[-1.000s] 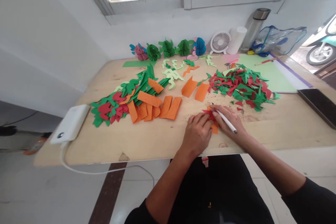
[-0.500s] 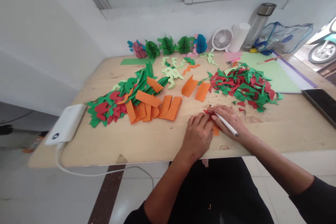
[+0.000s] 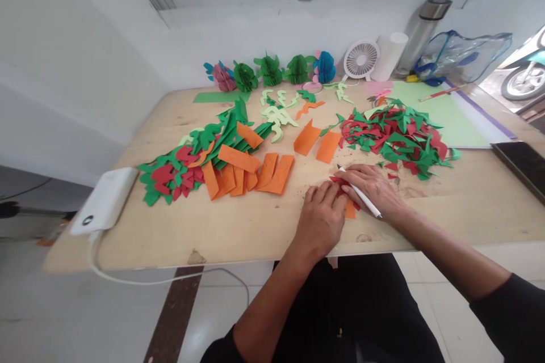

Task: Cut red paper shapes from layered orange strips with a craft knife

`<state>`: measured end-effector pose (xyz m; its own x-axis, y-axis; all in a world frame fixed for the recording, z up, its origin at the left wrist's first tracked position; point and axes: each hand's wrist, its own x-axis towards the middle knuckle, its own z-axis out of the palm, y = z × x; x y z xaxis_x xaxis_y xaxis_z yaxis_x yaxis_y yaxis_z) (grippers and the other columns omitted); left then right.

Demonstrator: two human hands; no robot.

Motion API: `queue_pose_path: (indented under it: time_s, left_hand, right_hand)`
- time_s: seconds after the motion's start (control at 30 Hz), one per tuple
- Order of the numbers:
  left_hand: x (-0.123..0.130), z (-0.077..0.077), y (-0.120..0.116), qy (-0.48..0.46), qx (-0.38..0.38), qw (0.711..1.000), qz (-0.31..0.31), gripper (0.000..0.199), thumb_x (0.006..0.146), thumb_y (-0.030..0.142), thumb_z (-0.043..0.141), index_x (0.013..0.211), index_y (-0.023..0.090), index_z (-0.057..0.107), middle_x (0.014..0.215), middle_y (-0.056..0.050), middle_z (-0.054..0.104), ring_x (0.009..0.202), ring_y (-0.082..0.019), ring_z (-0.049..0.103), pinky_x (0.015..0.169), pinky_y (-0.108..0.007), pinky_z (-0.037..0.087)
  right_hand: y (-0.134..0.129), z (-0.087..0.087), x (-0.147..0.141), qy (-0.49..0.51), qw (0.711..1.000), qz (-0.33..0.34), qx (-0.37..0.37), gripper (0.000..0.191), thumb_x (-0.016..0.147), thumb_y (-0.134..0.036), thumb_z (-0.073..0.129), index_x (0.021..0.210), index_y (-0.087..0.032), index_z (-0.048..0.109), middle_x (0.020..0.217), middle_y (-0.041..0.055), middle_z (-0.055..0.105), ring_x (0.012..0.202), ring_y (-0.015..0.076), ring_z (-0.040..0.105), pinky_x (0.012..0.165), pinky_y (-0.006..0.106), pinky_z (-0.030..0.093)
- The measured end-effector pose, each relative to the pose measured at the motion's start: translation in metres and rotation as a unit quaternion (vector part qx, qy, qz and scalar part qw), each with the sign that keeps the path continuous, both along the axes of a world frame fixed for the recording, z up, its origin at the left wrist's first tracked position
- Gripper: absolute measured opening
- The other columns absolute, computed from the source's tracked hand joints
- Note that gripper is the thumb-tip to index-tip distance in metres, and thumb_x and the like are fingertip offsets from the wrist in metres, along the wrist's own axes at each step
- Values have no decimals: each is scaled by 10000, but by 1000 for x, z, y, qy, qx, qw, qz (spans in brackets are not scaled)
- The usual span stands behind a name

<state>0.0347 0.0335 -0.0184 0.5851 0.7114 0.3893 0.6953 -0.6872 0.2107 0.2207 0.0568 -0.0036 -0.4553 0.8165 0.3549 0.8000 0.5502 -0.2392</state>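
Note:
My right hand is closed around a white pen with a dark tip pointing away from me. Under both hands lies a red paper piece on top of an orange piece, mostly hidden. With bent fingers, my left hand presses on the red paper from the left. Folded orange papers, some with drawn outlines, are left of my hands, beside stacked green papers. Two more orange pieces lie just beyond my hands.
Red and green scraps are heaped to the right, near a phone. Red and green cutouts and a power bank lie left. Paper figures, a fan and a bottle line the wall.
The pen and my right hand have shifted slightly, and more of the red paper shows between my hands. My left hand has stayed nearly in place.

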Motion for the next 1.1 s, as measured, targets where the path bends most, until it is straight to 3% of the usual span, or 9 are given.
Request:
queue_pose_path:
  time_s: [0.33,0.77,1.1]
  left_hand:
    - [-4,1,-8,-2,-15,1000,3,221,941,200,514,1118,162,641,1315,-104,640,1242,-297,548,1010,-498,440]
    - [-16,10,-48,1,-16,1000,24,261,926,135,485,1138,162,634,1330,-76,640,1235,-313,564,999,-495,463]
    - [-27,21,-64,-25,-45,999,-4,243,930,141,476,1124,155,622,1272,-70,668,1190,-301,575,992,-495,478]
  right_hand:
    - [0,2,-3,-15,1000,-15,8,325,969,-306,454,1239,-235,619,1148,116,718,1132,287,606,902,444,453]
    - [0,1,-4,-15,1000,-16,10,315,988,-322,426,1204,-228,634,1122,114,723,1119,278,610,891,428,452]
    - [-1,-1,-4,-21,999,-20,33,292,990,-304,436,1176,-214,642,1100,111,730,1072,263,634,880,403,460]
